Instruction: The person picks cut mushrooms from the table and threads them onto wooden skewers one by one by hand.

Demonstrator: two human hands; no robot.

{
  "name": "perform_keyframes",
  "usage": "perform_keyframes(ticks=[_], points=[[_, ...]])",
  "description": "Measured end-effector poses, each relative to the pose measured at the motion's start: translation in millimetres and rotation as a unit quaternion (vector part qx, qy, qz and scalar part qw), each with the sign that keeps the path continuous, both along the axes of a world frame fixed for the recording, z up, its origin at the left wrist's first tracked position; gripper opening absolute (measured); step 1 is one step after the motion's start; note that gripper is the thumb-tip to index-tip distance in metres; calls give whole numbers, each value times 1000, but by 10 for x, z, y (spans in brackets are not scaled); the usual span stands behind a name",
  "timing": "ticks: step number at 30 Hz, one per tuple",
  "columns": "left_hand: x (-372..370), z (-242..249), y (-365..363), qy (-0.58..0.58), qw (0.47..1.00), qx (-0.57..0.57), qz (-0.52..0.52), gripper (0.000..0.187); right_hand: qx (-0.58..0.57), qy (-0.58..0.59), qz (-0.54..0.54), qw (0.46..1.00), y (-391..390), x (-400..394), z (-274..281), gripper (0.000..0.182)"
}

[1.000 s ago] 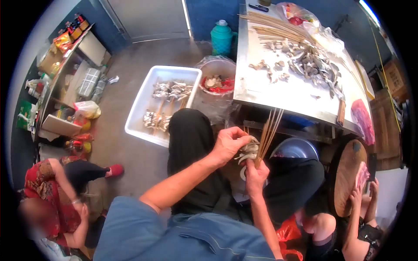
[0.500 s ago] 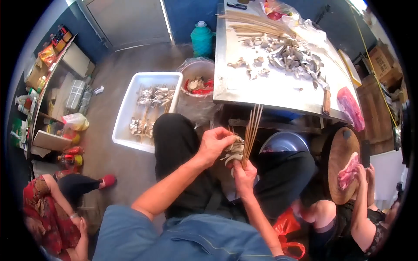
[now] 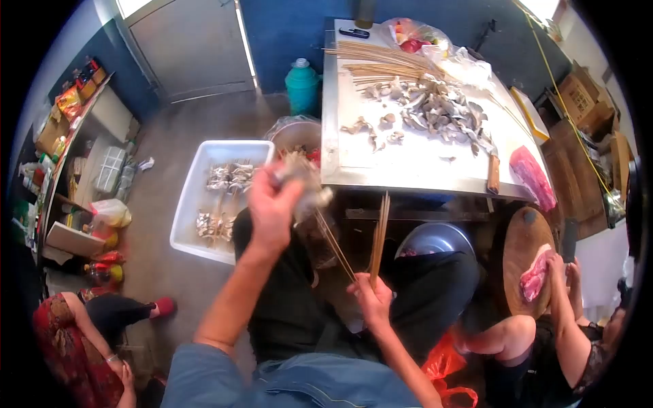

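My left hand (image 3: pixel 271 214) is raised in front of the white tub, its fingers closed on grey mushroom pieces (image 3: pixel 309 190) threaded on thin sticks. Motion blurs the pieces. The sticks (image 3: pixel 335 246) slant down from them to my right hand (image 3: pixel 371 299), which grips their lower ends. That same hand holds a bundle of bare wooden skewers (image 3: pixel 379 234) standing nearly upright. Finished-looking mushroom skewers (image 3: pixel 231 177) lie in two groups in the white tub (image 3: pixel 182 224) at the left.
On the table (image 3: pixel 408 175) are loose mushrooms (image 3: pixel 442 112), more skewers (image 3: pixel 388 58), a knife (image 3: pixel 493 173) and raw meat (image 3: pixel 532 177). A metal bowl (image 3: pixel 435 238) sits underneath. At the right, another person's hands hold meat (image 3: pixel 535 272) and a cleaver (image 3: pixel 569 238) by a round chopping board (image 3: pixel 517 272).
My left hand has moved left and up with the threaded mushrooms, away from my right hand. My right hand has shifted slightly left and down with the skewer bundle. The view has tilted.
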State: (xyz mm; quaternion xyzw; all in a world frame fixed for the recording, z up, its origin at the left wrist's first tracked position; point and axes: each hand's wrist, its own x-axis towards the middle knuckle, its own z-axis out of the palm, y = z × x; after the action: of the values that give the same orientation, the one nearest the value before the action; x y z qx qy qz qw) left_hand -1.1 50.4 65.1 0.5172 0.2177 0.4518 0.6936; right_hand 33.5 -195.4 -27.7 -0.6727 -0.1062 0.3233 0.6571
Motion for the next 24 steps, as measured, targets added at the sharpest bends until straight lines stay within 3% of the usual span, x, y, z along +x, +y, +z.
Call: perform_keyframes(ticks=[2,5,8,12,15,20,23,24], points=[[-92,327,500,-29,993,58,94,30,-14,46,-12,999,-99,-59,-73,23],[-336,787,1340,-41,988,66,131,25,-29,44,21,998,-172,-125,-119,22],[-562,972,2020,41,993,80,81,26,-47,45,50,997,-92,-161,-179,22],[-809,240,2824,318,938,136,-15,27,-70,19,80,994,31,-209,-198,28],[-910,-610,3102,392,914,102,-27,31,-101,-13,99,990,70,-205,-264,30],[-1001,-1287,3272,490,870,40,-28,38,-120,54,91,987,89,-128,-329,31],[-1046,-1566,3331,509,854,108,-14,40,-134,87,76,984,201,-92,-343,31],[-1065,-1632,3296,531,811,244,29,41,-135,93,77,983,230,-87,-344,31]])
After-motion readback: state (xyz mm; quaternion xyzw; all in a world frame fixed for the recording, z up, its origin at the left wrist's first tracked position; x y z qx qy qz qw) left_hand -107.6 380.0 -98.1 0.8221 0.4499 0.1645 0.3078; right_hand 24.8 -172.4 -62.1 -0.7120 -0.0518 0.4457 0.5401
